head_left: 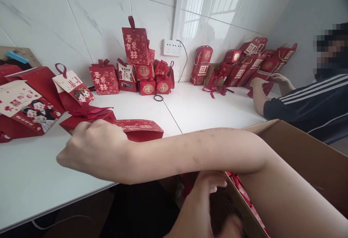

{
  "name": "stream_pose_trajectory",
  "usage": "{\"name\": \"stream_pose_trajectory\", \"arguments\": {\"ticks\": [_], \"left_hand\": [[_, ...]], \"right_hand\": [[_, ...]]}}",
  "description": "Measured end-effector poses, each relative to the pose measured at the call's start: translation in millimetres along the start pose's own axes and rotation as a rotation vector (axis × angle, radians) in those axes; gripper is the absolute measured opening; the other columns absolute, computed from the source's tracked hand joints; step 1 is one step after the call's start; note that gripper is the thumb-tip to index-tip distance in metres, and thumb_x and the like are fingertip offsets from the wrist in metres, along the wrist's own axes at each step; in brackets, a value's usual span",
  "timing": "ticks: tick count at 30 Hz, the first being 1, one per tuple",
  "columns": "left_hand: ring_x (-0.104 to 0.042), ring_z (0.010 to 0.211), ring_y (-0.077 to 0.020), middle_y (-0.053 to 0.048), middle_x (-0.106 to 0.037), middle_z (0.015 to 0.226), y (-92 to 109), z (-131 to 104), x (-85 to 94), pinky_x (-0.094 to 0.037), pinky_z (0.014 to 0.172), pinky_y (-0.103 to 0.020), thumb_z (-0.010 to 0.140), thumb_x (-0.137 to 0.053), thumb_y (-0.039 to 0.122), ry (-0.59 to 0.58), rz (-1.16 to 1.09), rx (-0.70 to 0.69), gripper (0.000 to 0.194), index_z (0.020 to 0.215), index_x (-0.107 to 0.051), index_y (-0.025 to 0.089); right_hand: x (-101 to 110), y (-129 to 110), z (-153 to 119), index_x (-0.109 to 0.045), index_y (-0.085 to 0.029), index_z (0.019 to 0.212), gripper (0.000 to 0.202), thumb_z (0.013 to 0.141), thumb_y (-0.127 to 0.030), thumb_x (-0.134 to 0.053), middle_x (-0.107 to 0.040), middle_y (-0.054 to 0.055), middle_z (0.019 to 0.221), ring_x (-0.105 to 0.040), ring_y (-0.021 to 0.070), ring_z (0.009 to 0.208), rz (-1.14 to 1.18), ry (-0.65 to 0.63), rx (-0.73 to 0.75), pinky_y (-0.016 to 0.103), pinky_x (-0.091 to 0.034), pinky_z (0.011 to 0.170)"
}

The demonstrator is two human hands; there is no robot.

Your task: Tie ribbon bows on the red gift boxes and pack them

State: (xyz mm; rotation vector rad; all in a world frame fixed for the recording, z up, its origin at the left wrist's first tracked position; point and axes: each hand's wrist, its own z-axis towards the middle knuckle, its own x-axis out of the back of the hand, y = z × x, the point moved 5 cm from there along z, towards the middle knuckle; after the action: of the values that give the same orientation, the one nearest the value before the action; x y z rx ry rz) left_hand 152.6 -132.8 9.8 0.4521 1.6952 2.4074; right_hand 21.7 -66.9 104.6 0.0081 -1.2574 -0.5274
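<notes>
My right arm reaches across the view to the left. My right hand [94,149] is curled above the white table, its fingertips turned away and hidden. Just behind it are a red gift box with a dark red ribbon bow [88,112] and a red open-ended box lying on its side [143,127]; whether the hand touches either I cannot tell. Lower down, my left hand [199,203] is open beside the near wall of a cardboard carton [307,162], thumb and fingers apart, the thumb blurred. Red ribboned items [244,191] show inside the carton, partly covered by my right arm.
Illustrated red gift boxes [29,109] stand at the left. More stacked gift boxes [134,46] are by the wall, near a power strip [172,47] and a black ring [158,97]. At right, a co-worker's hands [268,82] touch red boxes. A white cable [62,219] hangs below.
</notes>
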Motion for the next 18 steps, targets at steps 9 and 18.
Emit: {"name": "stream_pose_trajectory", "arguments": {"ticks": [9,18], "left_hand": [[-0.055,0.112,-0.0264,-0.014,-0.056,0.125,-40.3,30.3,-33.1,-0.048,0.089,-0.041,0.087,-0.041,0.049,-0.222,-1.138,0.562,0.046,0.114,-0.057,0.015],[-0.062,0.096,-0.0266,-0.012,-0.068,0.099,-54.2,17.6,-59.3,-0.049,0.08,-0.036,0.084,-0.049,0.048,-0.082,-1.337,0.731,0.042,0.097,-0.065,0.01]], "right_hand": [[23.1,22.9,8.7,-0.062,-0.016,0.092,0.03,0.093,-0.005,-0.033,-0.06,0.003,0.087,-0.059,0.0162,0.086,0.125,0.008,-0.18,0.024,-0.047,0.054],[2.2,78.0,7.2,-0.055,-0.014,0.088,0.019,0.084,-0.002,-0.041,-0.06,0.004,0.09,-0.061,0.0181,0.081,0.247,0.056,-0.39,0.025,-0.045,0.056]]}}
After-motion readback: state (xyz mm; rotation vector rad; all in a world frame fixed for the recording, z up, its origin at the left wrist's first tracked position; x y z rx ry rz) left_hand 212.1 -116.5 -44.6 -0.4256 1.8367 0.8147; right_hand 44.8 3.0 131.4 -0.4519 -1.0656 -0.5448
